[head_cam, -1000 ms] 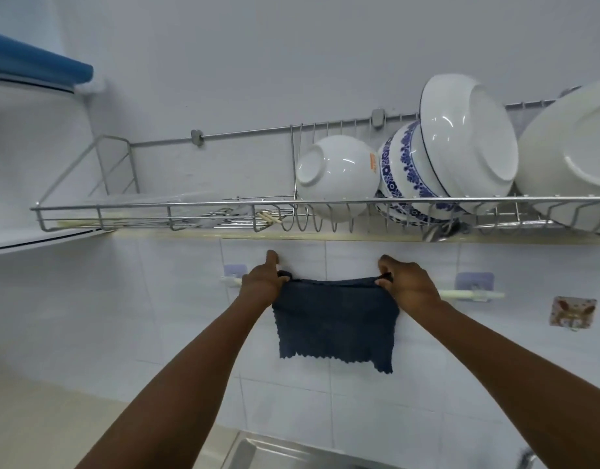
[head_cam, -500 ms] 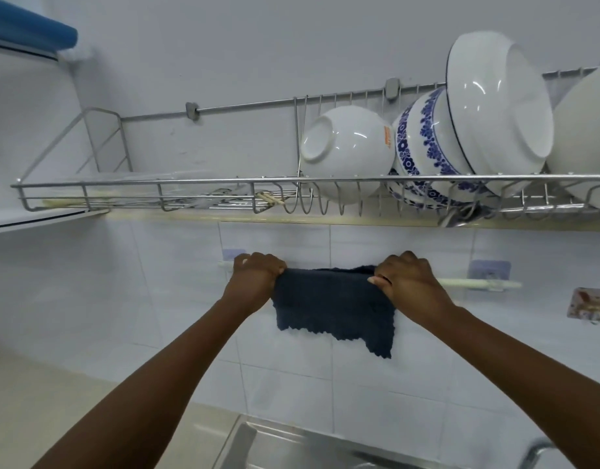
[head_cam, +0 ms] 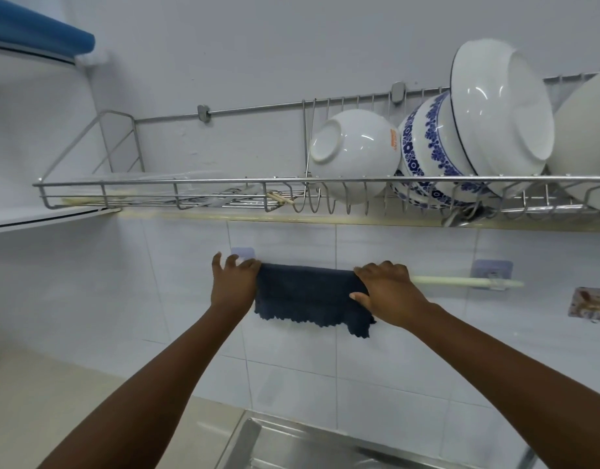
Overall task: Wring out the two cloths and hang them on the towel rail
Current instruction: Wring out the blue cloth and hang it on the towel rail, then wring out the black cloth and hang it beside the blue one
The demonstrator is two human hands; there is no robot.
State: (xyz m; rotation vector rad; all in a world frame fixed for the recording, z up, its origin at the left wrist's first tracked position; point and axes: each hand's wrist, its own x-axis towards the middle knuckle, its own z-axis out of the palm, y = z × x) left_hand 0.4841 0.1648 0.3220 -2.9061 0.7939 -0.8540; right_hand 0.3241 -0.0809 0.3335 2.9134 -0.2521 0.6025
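Observation:
A dark blue cloth [head_cam: 308,296] hangs folded over the white towel rail [head_cam: 454,281] on the tiled wall, its scalloped lower edge hanging free. My left hand [head_cam: 232,286] is at the cloth's left edge with its fingers spread and lifted, only the fingertips touching the fabric. My right hand [head_cam: 390,292] lies over the cloth's right end, fingers on top of the rail and thumb pressed on the front of the fabric. Only this one cloth is in view. The rail's right part is bare up to its wall mount.
A wire dish rack [head_cam: 190,180] runs along the wall just above the rail, holding white and blue-patterned bowls [head_cam: 356,150] on its right half. A steel sink [head_cam: 291,445] lies below. A small adhesive hook [head_cam: 591,302] sits right of the rail.
The cloth has been pulled further over the rail, so its front flap hangs shorter. My left hand's fingers have spread off the cloth's corner. The camera shifted slightly.

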